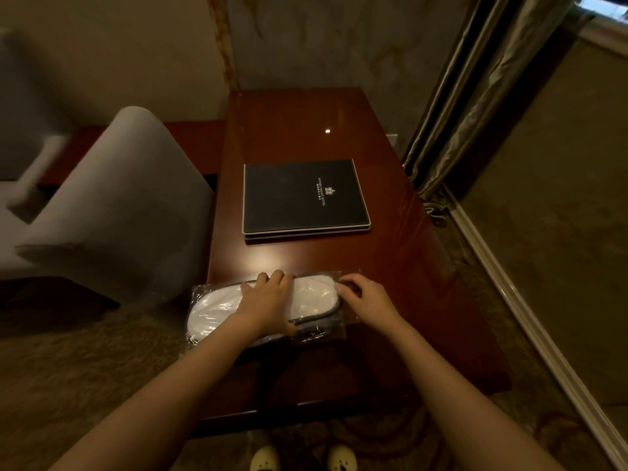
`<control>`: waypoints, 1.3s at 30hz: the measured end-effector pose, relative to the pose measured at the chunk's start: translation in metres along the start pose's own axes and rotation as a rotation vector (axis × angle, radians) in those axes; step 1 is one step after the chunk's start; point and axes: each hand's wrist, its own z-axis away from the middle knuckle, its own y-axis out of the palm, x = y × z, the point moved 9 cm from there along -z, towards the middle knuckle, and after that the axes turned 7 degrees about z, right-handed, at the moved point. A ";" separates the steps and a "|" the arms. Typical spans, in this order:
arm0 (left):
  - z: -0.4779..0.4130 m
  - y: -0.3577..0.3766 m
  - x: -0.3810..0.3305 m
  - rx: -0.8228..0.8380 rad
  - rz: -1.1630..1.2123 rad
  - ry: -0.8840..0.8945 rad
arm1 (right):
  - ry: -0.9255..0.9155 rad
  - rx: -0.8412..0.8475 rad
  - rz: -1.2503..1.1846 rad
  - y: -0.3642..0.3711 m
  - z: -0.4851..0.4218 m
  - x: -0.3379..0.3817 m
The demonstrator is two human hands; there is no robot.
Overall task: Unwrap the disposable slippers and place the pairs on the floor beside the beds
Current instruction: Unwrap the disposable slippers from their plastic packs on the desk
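Note:
A pack of white disposable slippers (214,309) with dark trim lies in clear plastic wrap on the near left part of the dark wooden table (339,113), its left end hanging over the table edge. My left hand (268,300) lies flat on top of the pack, fingers curled over its far edge. My right hand (365,300) pinches the plastic wrap at the pack's right end. The slippers are still inside the wrap.
A black hotel folder (302,197) lies on the table beyond the pack. A grey armchair (115,205) stands left of the table. Curtains (475,96) hang at the right, with carpet below. My shoes (302,458) show at the bottom edge.

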 end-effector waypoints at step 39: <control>-0.017 -0.090 0.002 -0.306 -0.179 0.167 | -0.116 0.196 0.127 -0.048 -0.042 0.095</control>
